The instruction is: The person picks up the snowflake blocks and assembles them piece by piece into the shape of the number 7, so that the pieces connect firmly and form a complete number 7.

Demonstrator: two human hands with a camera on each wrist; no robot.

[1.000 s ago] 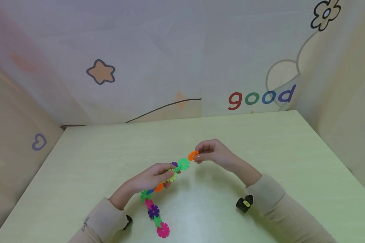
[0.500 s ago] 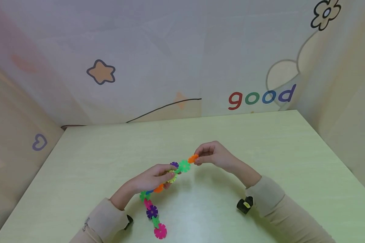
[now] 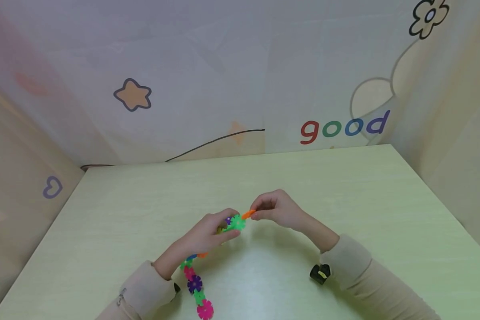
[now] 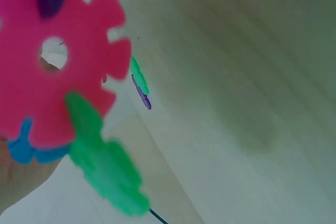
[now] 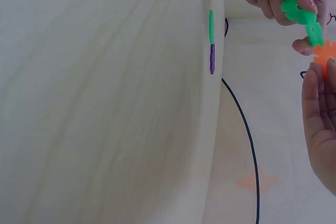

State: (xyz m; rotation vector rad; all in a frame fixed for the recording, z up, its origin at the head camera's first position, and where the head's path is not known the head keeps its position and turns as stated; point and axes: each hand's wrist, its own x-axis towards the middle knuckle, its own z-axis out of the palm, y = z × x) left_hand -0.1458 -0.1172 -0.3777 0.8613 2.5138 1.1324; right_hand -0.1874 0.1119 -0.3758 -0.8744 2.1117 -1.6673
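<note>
My left hand [image 3: 208, 232] grips a chain of toothed plastic snowflake discs near its far end. The green disc [image 3: 238, 222] there stands between its thumb and index finger. My right hand [image 3: 281, 211] pinches an orange snowflake disc [image 3: 248, 214], tilted nearly edge-on, against the green disc's rim; how deep their slots engage is unclear. Behind the left wrist the chain hangs toward the near side, past a purple disc [image 3: 194, 284] to a pink disc [image 3: 205, 310]. Part of the chain is hidden by the left hand. A pink disc [image 4: 58, 72] looms close in the left wrist view.
A green and purple joined pair [image 5: 212, 43] appears edge-on, seemingly on the pale table [image 3: 344, 186]. A patterned curtain [image 3: 208, 80] stands behind the table and at both sides. A black wrist camera [image 3: 320, 274] hangs below the right sleeve.
Both hands have shifted slightly left. The left thumb and index finger have spread forward around the green disc. The orange disc has turned nearly edge-on and come down to the green one.
</note>
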